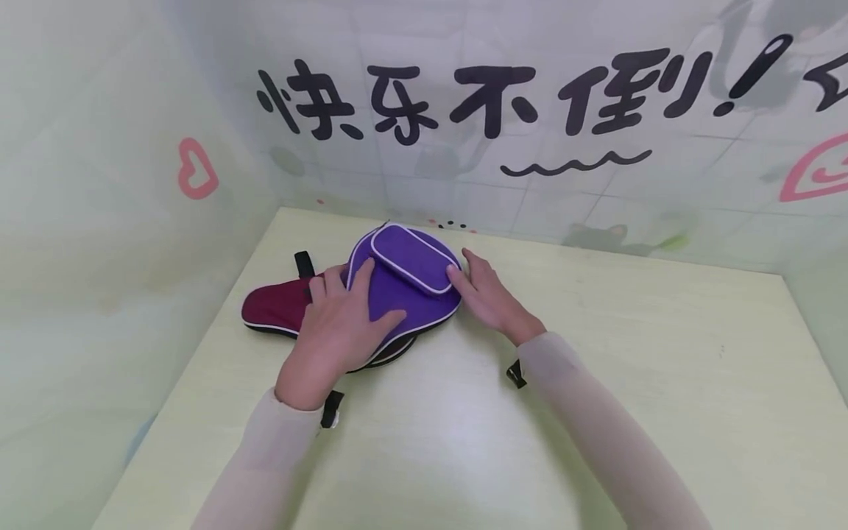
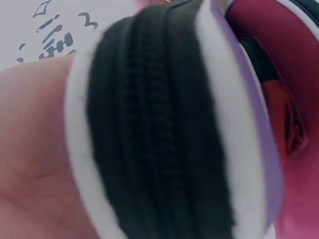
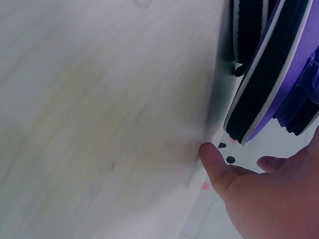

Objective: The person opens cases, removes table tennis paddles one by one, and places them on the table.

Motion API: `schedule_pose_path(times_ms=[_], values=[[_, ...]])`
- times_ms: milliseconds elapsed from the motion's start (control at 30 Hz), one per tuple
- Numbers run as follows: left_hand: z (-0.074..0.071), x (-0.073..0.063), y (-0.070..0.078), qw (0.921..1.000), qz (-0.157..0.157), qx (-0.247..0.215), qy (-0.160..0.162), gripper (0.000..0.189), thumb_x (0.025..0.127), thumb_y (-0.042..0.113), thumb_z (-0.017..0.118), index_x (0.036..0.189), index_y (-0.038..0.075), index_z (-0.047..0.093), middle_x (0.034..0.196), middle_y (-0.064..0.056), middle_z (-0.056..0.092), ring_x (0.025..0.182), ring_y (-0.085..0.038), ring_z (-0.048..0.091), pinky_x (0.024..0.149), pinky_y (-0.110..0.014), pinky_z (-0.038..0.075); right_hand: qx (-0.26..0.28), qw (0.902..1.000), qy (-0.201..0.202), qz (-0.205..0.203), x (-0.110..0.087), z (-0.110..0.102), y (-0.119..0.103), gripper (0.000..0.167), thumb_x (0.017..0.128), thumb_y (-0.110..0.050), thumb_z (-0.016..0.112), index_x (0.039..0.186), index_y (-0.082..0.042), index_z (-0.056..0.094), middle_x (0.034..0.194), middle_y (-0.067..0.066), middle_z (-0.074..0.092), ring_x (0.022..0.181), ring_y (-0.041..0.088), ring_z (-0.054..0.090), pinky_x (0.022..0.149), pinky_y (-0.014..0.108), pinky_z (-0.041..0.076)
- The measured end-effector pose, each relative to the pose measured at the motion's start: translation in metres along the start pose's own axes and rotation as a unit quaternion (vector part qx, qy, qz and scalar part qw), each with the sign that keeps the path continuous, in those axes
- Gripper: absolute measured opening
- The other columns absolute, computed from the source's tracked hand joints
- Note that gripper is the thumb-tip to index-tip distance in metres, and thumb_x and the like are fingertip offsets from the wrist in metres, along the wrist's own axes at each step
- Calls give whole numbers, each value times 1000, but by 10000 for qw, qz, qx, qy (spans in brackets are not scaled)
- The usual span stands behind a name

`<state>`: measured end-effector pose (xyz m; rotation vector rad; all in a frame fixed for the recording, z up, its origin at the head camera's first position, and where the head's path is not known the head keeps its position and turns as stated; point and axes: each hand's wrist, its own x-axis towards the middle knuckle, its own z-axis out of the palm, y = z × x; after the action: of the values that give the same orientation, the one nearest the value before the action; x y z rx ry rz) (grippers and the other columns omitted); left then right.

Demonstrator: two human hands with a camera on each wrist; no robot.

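A purple gourd-shaped paddle case (image 1: 417, 313) with white piping and a raised front pocket (image 1: 414, 258) lies over a dark red case (image 1: 274, 303) of similar shape. My left hand (image 1: 338, 320) rests on the purple case, thumb and index finger spread across its face. In the left wrist view, the case's black zippered edge (image 2: 154, 124) is close against the palm, with red fabric (image 2: 284, 35) behind it. My right hand (image 1: 489, 296) is at the purple case's right edge, its thumb beside the pocket and its fingers extended. Part of the red case is hidden.
The cases lie toward the back left of a pale tabletop (image 1: 629, 368). A printed backdrop (image 1: 430, 177) with large black characters rises behind, and a pale side sheet (image 1: 99, 221) with a pink heart hangs at left. A black strap (image 1: 304, 264) sticks up behind the red case.
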<state>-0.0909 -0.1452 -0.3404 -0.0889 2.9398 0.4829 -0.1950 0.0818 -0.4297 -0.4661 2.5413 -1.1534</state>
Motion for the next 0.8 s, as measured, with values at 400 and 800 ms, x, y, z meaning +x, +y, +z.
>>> schedule_pose_path(times_ms=[400, 800], values=[[7, 0, -11, 9987, -242, -256, -360, 91, 95, 61, 59, 165, 20, 17, 161, -26, 21, 136, -54, 40, 94, -68, 50, 749, 9919, 138, -1019, 12, 12, -8, 59, 110, -42, 34, 152, -2, 40, 146, 15, 55, 138, 25, 52, 123, 43, 35], [9, 0, 3, 9983, -155, -560, 71, 89, 91, 56, 68, 161, 15, 31, 161, -29, 25, 138, -53, 40, 98, -68, 50, 636, 9976, 203, -160, 0, 1, -1, 68, 105, -58, 42, 153, -10, 43, 156, 13, 44, 148, 30, 39, 125, 51, 29]])
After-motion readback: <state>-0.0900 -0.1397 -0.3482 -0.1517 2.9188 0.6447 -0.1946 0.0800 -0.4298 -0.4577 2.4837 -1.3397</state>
